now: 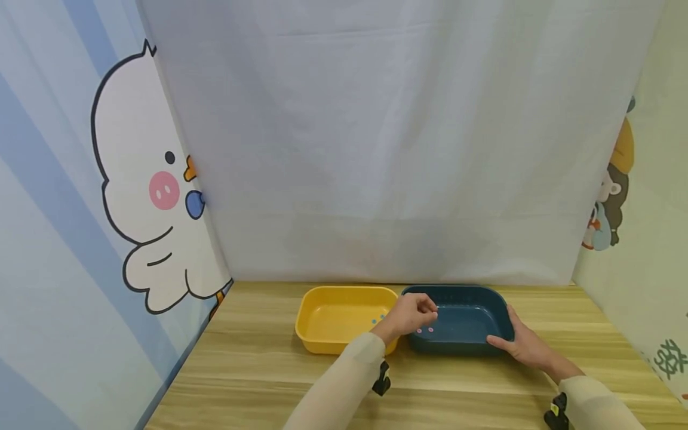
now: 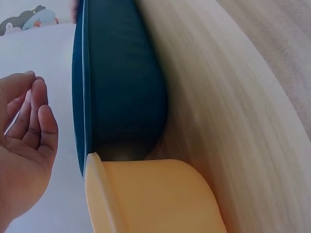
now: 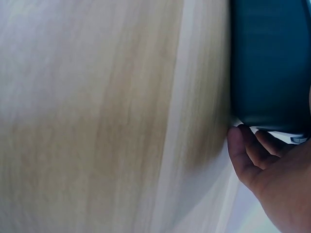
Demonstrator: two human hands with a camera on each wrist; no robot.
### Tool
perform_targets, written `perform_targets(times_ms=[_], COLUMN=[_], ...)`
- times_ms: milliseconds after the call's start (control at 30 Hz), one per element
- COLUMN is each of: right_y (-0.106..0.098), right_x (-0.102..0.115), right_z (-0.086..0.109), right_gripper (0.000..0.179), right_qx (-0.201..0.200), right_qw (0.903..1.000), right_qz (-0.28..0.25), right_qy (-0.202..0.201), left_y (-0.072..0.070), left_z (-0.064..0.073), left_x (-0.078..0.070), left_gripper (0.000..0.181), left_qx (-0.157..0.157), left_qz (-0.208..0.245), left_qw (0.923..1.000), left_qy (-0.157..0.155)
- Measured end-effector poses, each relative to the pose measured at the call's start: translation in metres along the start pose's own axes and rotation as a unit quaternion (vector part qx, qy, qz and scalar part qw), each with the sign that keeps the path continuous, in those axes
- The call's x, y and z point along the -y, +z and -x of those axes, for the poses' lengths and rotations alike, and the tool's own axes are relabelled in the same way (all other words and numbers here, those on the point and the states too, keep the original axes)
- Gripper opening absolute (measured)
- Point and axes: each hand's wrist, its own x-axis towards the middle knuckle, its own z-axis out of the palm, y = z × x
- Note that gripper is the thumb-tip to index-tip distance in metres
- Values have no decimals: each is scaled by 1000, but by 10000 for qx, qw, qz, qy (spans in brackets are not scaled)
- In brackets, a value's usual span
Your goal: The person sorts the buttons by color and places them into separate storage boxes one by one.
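Observation:
A dark blue basin (image 1: 459, 347) and a yellow basin (image 1: 322, 346) stand side by side on the table. Over the left part of the blue basin hovers my left hand (image 1: 411, 313), thumb and fingertips drawn together. No object shows between those fingertips; a tiny one could be hidden. My right hand (image 1: 529, 346) holds the blue basin by its front right corner, thumb at the front and fingers along the right side. Small pink ring-like pieces (image 1: 430, 329) lie in the blue basin. Small blue pieces (image 1: 374, 321) are in the yellow basin, close to my left wrist.
The wooden tabletop (image 1: 242, 370) extends in front of and beside both basins. Behind it hangs a pale grey cloth (image 1: 376, 149). Printed curtains, one with a white cartoon bird (image 1: 134, 137), flank the table. Each wrist wears a black camera mount (image 1: 382, 379).

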Motion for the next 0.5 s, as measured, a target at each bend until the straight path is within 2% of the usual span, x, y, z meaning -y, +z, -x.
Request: perform_targets(times_ms=[267,500], right_y=[0,-1], right_x=[-3,-3], right_z=[1,-1], right_gripper=[104,103], right_qx=[-19,6], right_qw=[10000,10000], right_qz=[-18,-9], right_qy=[-26,-34], left_y=[-5,-4], left_z=[-9,-14], left_x=[1,8], left_gripper=[7,7], left_qx=[35,-11], left_qz=[-100,-205], left_qw=[9998,9997], left_qy=[154,93])
